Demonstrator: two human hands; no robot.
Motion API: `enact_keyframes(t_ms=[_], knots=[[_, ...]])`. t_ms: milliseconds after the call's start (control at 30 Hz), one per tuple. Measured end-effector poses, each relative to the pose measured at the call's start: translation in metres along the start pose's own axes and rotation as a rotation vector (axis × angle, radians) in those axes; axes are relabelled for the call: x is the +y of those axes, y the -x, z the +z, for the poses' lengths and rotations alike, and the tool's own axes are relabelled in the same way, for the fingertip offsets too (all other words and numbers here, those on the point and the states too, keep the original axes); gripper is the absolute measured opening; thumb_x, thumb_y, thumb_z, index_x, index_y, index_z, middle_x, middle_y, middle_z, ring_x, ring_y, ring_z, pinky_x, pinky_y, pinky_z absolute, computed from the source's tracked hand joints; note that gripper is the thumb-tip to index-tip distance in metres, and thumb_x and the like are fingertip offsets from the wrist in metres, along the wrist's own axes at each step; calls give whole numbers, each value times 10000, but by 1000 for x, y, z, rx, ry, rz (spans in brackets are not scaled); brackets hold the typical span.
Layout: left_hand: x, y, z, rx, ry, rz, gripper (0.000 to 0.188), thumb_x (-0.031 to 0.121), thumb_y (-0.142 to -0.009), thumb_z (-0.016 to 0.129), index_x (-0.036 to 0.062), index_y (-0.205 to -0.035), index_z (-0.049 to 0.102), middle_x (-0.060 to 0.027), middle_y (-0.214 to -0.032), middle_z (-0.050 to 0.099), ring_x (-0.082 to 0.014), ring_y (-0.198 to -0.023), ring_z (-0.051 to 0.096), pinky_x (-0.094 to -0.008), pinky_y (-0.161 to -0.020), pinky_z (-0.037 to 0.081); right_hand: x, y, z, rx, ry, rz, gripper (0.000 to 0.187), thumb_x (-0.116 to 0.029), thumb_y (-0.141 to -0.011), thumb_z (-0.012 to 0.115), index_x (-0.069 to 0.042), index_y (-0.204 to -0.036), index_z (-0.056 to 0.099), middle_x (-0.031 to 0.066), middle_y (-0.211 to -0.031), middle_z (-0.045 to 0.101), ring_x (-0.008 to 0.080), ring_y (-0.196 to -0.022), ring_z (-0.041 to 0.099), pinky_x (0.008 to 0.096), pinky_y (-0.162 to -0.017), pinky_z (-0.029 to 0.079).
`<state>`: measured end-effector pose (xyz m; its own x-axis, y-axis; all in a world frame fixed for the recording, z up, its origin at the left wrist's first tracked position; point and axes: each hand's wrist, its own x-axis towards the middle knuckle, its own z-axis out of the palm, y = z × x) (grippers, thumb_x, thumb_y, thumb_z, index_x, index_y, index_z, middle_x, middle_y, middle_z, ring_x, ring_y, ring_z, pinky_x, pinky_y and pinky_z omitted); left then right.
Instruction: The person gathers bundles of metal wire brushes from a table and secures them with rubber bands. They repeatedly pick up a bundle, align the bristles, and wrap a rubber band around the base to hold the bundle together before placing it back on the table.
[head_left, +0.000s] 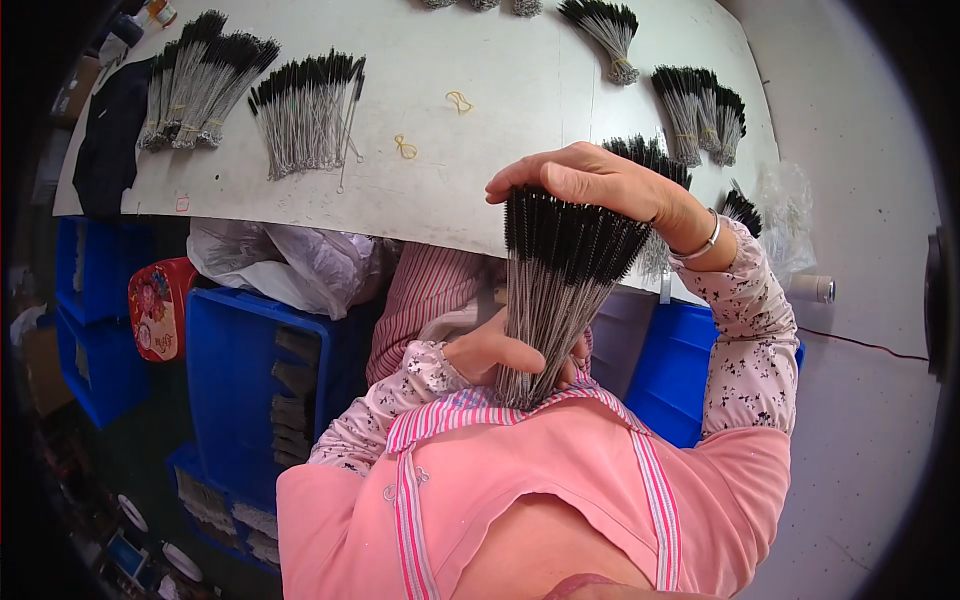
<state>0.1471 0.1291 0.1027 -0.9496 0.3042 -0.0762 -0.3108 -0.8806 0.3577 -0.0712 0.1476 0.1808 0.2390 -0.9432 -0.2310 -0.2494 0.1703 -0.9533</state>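
Upright in front of my chest stands a thick bundle of wire brushes (570,270), black bristles on top and twisted silver wire stems below. My left hand (497,348) is closed round the lower stems, its thumb across their front; part of its fingers is hidden behind the bundle. Over the bristle tips lies my right hand (600,185), palm down with the fingers stretched out, touching the top of the bundle. On the table beyond are a loose group of similar brushes (308,115) and two yellow rubber bands, one farther off (459,102) and one nearer (405,147).
Brush bundles (205,80) lie at the table's (420,205) far left, with more bundles (700,115) along the right. Below its edge are a blue crate (250,375), white plastic bags (290,265) and a red container (162,310). A clear plastic bag (787,215) lies by the right wall.
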Motion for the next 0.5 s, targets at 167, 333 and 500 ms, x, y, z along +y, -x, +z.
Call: enact_keyframes(t_ms=[167,333,500], knots=[[-17,-1,-5,-1,157,-39,618,113,-633,735,-18,-1178,474,-160,-913,618,-218,-822,617,-317,-743,492,1,-1,6,-27,55,47,627,-535,-937,416,11,-1190,593,164,-1189,599,239,-1136,537,317,-989,392],[-8,4,1,124,-68,-54,575,59,-696,738,-2,-1196,461,-116,-859,603,-219,-740,592,-316,-703,475,0,-4,4,-56,-17,5,604,-488,-969,367,29,-1194,583,158,-1239,571,249,-1196,500,313,-1037,349],[6,10,-2,314,-631,242,319,82,-767,737,19,-1028,564,-23,-856,591,-100,-768,548,-271,-714,453,0,-5,-19,251,-508,-414,563,-379,-1011,279,79,-1287,454,175,-1321,494,315,-1238,464,392,-1085,299]])
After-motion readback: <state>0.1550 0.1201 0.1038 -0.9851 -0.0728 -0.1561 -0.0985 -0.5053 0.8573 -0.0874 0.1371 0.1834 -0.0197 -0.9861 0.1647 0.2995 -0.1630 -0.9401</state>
